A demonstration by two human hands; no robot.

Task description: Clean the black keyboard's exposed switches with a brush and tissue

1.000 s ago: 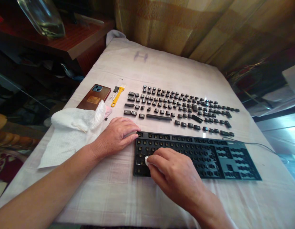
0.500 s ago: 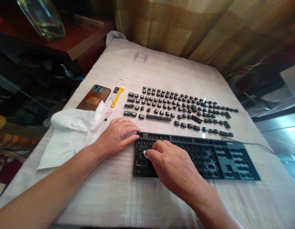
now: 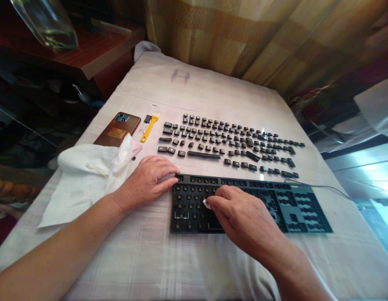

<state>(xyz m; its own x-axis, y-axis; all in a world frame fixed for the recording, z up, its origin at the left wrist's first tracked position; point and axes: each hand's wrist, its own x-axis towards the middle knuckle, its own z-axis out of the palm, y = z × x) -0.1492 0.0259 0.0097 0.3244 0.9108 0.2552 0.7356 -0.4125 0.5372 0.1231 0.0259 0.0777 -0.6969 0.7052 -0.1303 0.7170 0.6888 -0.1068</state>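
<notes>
A black keyboard base with its keys removed lies on a white cloth-covered table. My right hand rests on its left half, fingers pinched on a small white wad pressed against the key sockets. My left hand lies flat on the cloth, fingertips touching the keyboard's upper left corner. Several loose black keycaps are laid out in rows behind the keyboard.
A white paper towel lies at the left, partly over a brown phone. A yellow-handled brush lies beside the phone. The keyboard cable runs right. A wooden shelf and curtain stand behind.
My right hand has slid the white wad up and to the right across the keyboard's left half. My left hand has stayed at the corner. The view has shifted slightly.
</notes>
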